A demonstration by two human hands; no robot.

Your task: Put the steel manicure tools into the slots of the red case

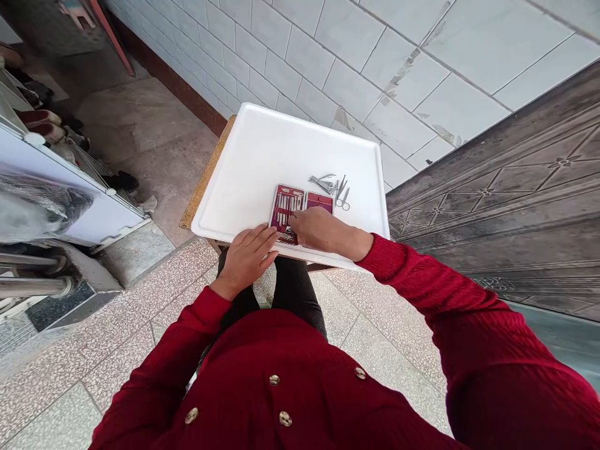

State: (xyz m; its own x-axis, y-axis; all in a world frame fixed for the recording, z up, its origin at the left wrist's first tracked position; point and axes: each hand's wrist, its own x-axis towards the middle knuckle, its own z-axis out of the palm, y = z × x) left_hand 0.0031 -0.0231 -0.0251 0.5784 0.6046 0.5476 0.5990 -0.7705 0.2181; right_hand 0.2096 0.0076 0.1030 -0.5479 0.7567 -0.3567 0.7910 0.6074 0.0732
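The left hand (248, 253) is flat and open, with its fingertips at the near left edge of the open manicure case (319, 200). The right hand (319, 228) is bent over the near part of the case. Its fingers are curled, but one cannot tell if they grip anything. The case lies on a white tray (300, 140). Small silver tools (282, 203) sit in its left half. Just past its right half lie nail clippers (322, 184), tweezers (341, 186) and small scissors (345, 204).

A hard push could make the case slide, because the tray looks smooth. A sharp tip could poke a finger feeling around in the case. A sleeve could bump the scissors. No brand, label or writing can be read on the case or around it.
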